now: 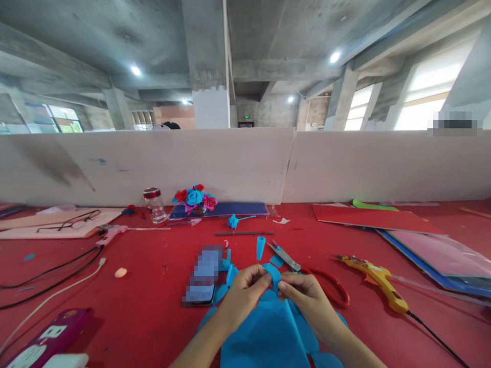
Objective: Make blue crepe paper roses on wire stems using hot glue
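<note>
Both my hands meet over a red table, pinching a small blue foam piece (273, 274) between them. My left hand (245, 290) has its fingers curled on the piece's left side. My right hand (303, 291) is closed on its right side. Under my wrists lies a larger sheet of blue foam (268, 335). A small rolled blue foam tube (260, 247) stands just beyond my fingers, and red-handled scissors (307, 271) lie right beside my right hand.
A yellow glue gun (378, 279) with a black cord lies to the right, a phone (203, 278) to the left. Further back are a foam-flower bouquet (195, 198), a glass jar (154, 204), a pink glue gun (111, 235), glasses (69, 221) and stacked coloured sheets (433, 245). White partition boards (238, 163) close off the table's far edge.
</note>
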`<state>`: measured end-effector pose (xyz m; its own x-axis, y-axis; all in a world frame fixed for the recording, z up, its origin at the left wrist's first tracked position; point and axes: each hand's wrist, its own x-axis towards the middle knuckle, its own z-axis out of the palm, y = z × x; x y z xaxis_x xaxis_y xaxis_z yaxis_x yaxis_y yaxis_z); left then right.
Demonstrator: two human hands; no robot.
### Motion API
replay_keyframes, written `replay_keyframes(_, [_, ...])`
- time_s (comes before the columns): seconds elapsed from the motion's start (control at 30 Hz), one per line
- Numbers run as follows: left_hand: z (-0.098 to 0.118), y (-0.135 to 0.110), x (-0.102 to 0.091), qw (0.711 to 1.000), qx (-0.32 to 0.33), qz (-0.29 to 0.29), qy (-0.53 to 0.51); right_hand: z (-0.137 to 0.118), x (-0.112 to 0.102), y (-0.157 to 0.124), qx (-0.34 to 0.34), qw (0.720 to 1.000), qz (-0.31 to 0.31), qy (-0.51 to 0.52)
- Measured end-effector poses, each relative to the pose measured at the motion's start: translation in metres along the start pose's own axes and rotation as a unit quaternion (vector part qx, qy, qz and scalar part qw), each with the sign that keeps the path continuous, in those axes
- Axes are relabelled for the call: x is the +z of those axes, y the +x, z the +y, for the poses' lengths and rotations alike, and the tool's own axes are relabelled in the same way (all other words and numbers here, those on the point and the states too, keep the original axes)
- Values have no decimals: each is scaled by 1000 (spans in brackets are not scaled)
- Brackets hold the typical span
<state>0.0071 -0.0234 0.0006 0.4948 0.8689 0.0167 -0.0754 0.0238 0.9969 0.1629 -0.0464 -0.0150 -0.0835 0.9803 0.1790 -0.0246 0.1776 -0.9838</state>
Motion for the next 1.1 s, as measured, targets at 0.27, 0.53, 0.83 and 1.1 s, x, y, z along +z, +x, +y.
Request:
replay_keyframes(0.27, [-2,0,0,999,-13,-24,-40,-7,1,0,4,1000,-10,18])
replay_keyframes(0.53, [0,0,1,998,-20,-38,-49,-7,4,0,23,994,40,104])
replay_keyframes(0.83, [-1,-1,2,997,-15,-47,-57,-2,3,0,12,993,43,108])
replay_keyframes(1.1, [-3,-3,2,997,-11,-56,-48,-1,2,1,6,994,35,106])
